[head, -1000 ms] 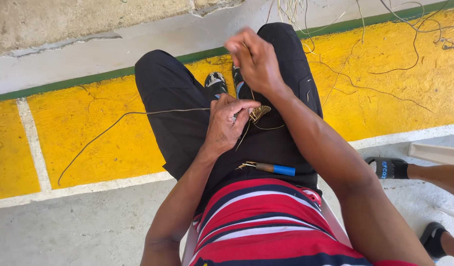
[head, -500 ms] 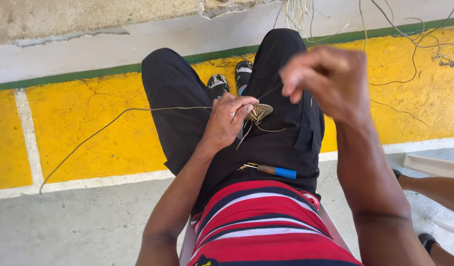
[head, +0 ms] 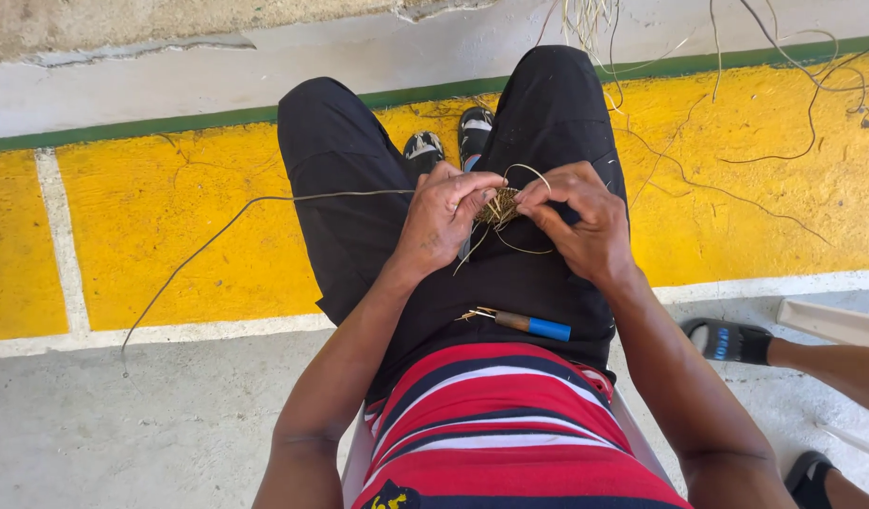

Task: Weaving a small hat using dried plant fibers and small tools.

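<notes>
While perched over the lap, both hands' fingers [head: 481, 184] clenched on small woven coil [head: 498, 205].

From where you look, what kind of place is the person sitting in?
Probably outdoors, on a pavement beside a painted kerb. The yellow kerb with its green stripe and the bare concrete ground suggest it. Both hands, left hand and right hand, hold a small woven fibre piece.

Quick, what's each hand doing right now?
Left hand: closed, pinching the small woven piece.
Right hand: closed, pinching a thin fibre strand looped over it.
</notes>
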